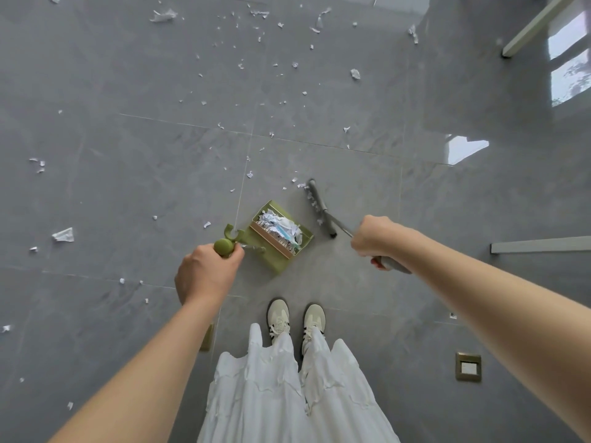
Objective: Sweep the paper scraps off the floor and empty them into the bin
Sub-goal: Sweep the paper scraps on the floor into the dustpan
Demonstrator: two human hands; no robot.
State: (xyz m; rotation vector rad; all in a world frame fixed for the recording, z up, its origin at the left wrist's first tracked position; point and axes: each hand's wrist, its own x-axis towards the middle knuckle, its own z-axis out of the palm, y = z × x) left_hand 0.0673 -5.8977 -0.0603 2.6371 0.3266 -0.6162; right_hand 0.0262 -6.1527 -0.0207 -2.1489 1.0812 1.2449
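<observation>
My left hand (pixel 204 273) grips the green knob at the top of the dustpan's handle. The green dustpan (pixel 289 251) rests on the grey floor ahead of my feet, with a heap of white scraps (pixel 281 227) inside. To its right, my right hand (pixel 374 238) grips the grey broom handle. The broom head (pixel 318 206) lies on the floor beside the pan, a few scraps along its bristles. Many white paper scraps (pixel 243 63) are scattered over the floor ahead and to the left. No bin is in view.
My feet in cream shoes (pixel 295 318) stand just behind the dustpan. A brass floor socket (pixel 468 366) sits at the lower right. Pale furniture legs or rails (pixel 540 244) show at the right edge and top right. Larger scraps (pixel 63 235) lie at the left.
</observation>
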